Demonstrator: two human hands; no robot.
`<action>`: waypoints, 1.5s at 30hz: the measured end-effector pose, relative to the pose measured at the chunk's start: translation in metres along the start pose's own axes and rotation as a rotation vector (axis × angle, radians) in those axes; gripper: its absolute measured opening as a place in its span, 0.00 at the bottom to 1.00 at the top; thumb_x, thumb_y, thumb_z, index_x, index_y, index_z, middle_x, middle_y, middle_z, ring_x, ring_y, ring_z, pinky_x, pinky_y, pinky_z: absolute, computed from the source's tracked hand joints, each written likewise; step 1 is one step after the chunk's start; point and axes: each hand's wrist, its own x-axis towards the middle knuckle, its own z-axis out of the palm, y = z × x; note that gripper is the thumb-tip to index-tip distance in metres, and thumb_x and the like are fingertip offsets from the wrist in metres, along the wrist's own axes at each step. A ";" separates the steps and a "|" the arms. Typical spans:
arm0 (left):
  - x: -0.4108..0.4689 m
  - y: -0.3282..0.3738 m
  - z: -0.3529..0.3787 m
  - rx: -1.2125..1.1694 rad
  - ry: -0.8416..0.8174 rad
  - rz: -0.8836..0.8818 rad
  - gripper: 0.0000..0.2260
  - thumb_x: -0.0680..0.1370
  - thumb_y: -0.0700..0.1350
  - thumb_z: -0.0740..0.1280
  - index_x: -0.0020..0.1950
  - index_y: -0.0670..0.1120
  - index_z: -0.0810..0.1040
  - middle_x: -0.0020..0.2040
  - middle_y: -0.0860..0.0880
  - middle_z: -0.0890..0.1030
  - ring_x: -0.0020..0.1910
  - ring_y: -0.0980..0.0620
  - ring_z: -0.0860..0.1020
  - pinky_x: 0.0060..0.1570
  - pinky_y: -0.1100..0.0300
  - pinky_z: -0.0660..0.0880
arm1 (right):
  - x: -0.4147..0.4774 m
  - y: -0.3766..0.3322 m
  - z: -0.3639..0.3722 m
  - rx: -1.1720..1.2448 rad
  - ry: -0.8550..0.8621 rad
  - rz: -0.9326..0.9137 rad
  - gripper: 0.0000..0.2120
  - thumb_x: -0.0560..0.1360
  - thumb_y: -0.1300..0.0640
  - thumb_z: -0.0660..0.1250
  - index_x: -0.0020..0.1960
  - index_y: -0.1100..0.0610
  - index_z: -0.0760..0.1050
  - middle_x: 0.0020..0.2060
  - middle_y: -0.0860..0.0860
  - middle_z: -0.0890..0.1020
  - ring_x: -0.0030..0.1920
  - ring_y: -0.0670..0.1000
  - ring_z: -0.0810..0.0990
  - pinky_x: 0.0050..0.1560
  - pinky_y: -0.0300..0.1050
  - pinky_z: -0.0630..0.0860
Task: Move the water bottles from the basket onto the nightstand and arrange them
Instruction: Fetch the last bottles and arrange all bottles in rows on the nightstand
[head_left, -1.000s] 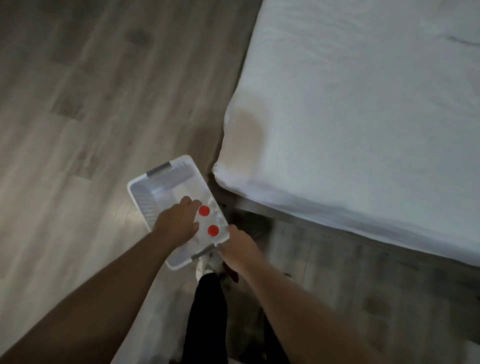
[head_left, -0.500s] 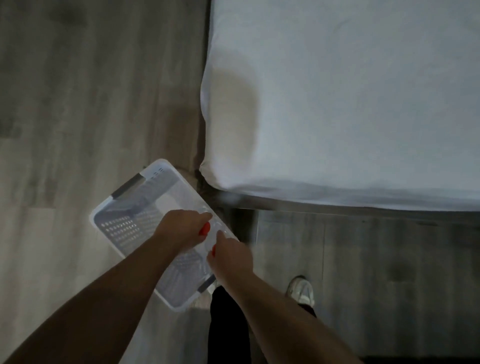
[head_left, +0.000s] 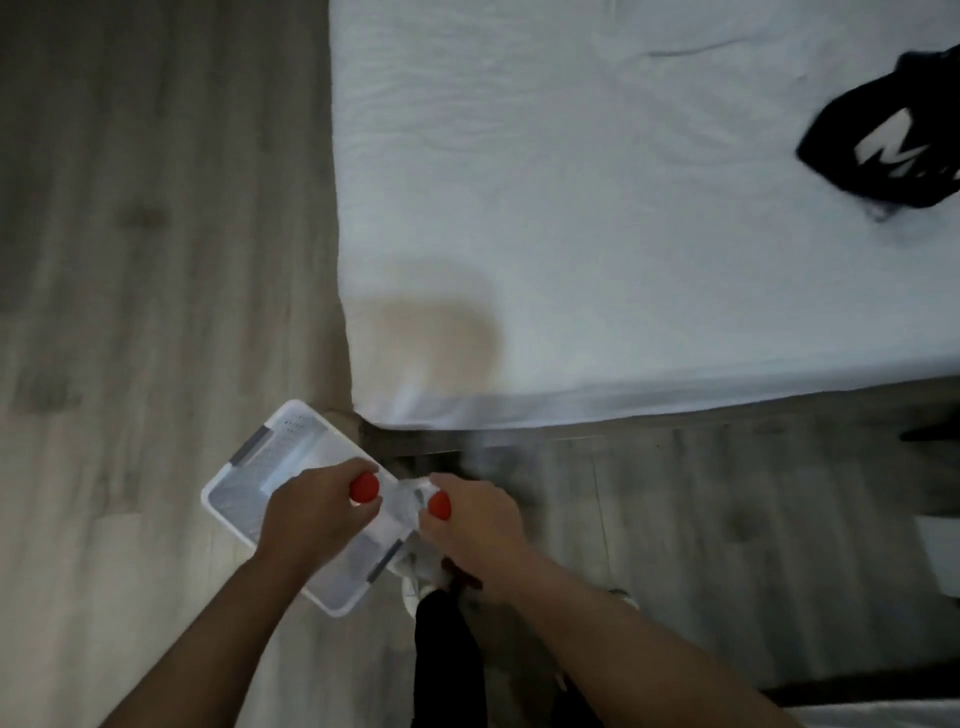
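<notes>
Floor (head_left: 130, 312): grey-brown wooden planks ran down the left side and on below the foot of the bed.
Basket (head_left: 283, 415): a white perforated plastic basket with grey handle grips sat at an angle on the floor, its far corner just beside the corner of the bed.
My left hand (head_left: 317, 514): I had it over the middle of the basket, fingers curled round the neck of a bottle.
Left bottle (head_left: 363, 487): only its red cap showed clearly, above my thumb. It was over the basket, but I could not tell whether it was clear of the basket's bottom.
Right bottle (head_left: 439, 505): its red cap sat near the other cap, the two apart. A blurred clear body showed between my hands, over the basket's right edge.
My right hand (head_left: 472, 514): it was clasped round the second bottle just below the cap, at the basket's right side.
My leg (head_left: 447, 649): in black trousers, below the basket, with a white shoe (head_left: 415, 577) just under the basket's near corner.
Bed (head_left: 623, 234): a wrinkled white sheet covered it and it filled the upper right.
Black garment (head_left: 883, 140): it lay crumpled on the sheet at the far right, with white markings.
</notes>
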 end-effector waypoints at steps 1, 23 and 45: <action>-0.011 0.020 -0.007 -0.034 0.019 -0.002 0.10 0.74 0.54 0.67 0.55 0.56 0.77 0.45 0.53 0.83 0.40 0.54 0.78 0.44 0.58 0.77 | -0.016 0.009 -0.015 0.025 0.018 -0.007 0.15 0.75 0.44 0.59 0.56 0.48 0.74 0.46 0.50 0.83 0.46 0.54 0.82 0.49 0.49 0.78; -0.153 0.556 0.084 -0.536 0.042 0.493 0.09 0.69 0.43 0.74 0.39 0.58 0.79 0.39 0.60 0.82 0.41 0.66 0.79 0.42 0.70 0.74 | -0.333 0.423 -0.266 0.571 0.833 0.288 0.05 0.68 0.52 0.71 0.43 0.49 0.78 0.37 0.48 0.82 0.42 0.51 0.80 0.45 0.45 0.77; -0.056 0.936 0.202 -0.206 -0.333 0.916 0.06 0.69 0.47 0.74 0.41 0.57 0.79 0.37 0.54 0.82 0.37 0.61 0.79 0.37 0.66 0.75 | -0.388 0.721 -0.409 0.827 1.140 0.691 0.07 0.71 0.51 0.72 0.48 0.48 0.78 0.41 0.45 0.81 0.44 0.47 0.80 0.52 0.47 0.78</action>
